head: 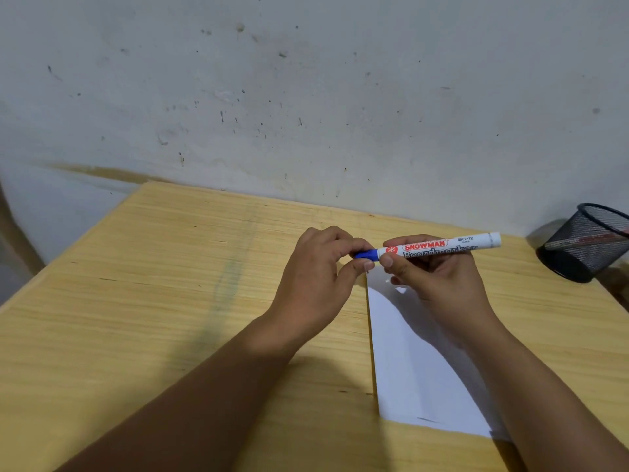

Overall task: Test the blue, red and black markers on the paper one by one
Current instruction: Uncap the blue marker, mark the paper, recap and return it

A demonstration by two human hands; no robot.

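Head view: right hand (439, 284) grip clamps blue marker (442, 246) barrel; left hand (316, 284) pinches its cap (367, 255), above paper (418, 362).

The left hand (320, 267) hides most of the blue cap (367, 255); the mesh cup (585, 243) is edge-cropped.

The board marker (442, 246) has a white barrel with red "SNOWMAN" lettering, a red emblem, grey "Boardmarker" print, and a blue cap (367, 255). The paper (408, 362) is plain white with a short dark stroke near its lower edge. The desk (170, 301) is pale yellow wood with fine horizontal grain and a faint greenish smear. The mesh pen holder (587, 243) is black. The wall (306, 97) is off-white, speckled with dark marks.
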